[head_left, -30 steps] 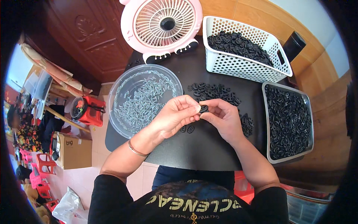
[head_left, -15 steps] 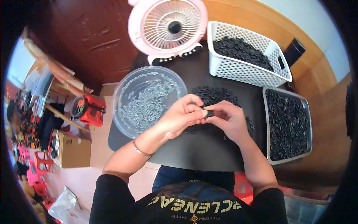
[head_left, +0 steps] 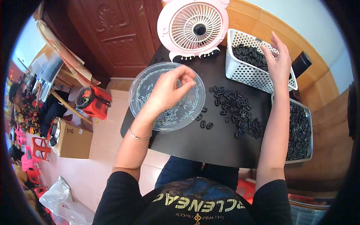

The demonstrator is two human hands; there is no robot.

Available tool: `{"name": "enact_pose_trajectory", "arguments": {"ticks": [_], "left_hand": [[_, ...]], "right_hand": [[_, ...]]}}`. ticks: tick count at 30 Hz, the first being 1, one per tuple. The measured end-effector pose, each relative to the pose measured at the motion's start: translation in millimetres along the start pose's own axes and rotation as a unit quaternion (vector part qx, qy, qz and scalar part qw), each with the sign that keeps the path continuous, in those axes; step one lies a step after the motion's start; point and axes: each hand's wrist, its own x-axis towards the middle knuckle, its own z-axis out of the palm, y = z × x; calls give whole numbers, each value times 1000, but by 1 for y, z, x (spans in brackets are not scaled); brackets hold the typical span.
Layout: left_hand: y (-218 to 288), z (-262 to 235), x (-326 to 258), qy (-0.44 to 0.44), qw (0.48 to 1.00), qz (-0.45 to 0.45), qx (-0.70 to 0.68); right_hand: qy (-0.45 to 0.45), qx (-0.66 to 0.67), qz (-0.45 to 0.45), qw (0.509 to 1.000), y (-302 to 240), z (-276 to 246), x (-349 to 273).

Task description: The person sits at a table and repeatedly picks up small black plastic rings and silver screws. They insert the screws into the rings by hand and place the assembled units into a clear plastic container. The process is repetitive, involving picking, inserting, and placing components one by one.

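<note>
My left hand (head_left: 170,89) hovers over a round clear tub (head_left: 134,112) of small silvery spring-like pieces (head_left: 170,116). Its fingers curl loosely, the thumb stands apart from them, and nothing shows between. Up at the right, my right hand (head_left: 279,63) is raised over the white perforated basket (head_left: 247,75), fingers spread and holding nothing visible. Inside that basket lie many black plastic pieces (head_left: 249,56). A loose pile of black oval pieces with holes, like cord locks (head_left: 236,108), is spread on the dark table between the hands.
A pink fan (head_left: 198,30) stands behind the tub. Right of the table pile, partly behind my right forearm, is a tray (head_left: 310,131) of more black pieces. A black cylinder (head_left: 301,63) stands beside the basket. Left on the floor are a cardboard box (head_left: 77,140) and red stools (head_left: 39,148).
My hands were together over the pile, fingering a small black piece; now they are apart. The left moved left over the tub, the right up over the basket. That piece is no longer in them.
</note>
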Motion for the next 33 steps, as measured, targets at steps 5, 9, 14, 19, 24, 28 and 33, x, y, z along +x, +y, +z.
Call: {"name": "enact_pose_trajectory", "arguments": {"ticks": [5,9,14,19,24,28,33], "left_hand": [[-44,-1,-12,-75,954,124,262],[-49,4,-11,-115,926,142,332],[-52,4,-9,-103,920,148,348],[-47,-4,-2,-125,906,163,371],[-49,-8,6,-157,887,187,391],[-52,-13,6,-178,895,174,369],[-52,-14,5,-205,900,149,356]], "right_hand": [[-149,136,53,978,-14,-9,-45],[-281,185,117,935,-18,-25,-79],[-342,208,126,908,-23,-41,-102],[-362,209,137,898,-24,-49,-107],[-368,208,132,896,-19,-44,-116],[-405,209,115,883,-23,-40,-122],[-409,199,107,884,-22,-36,-129]]}}
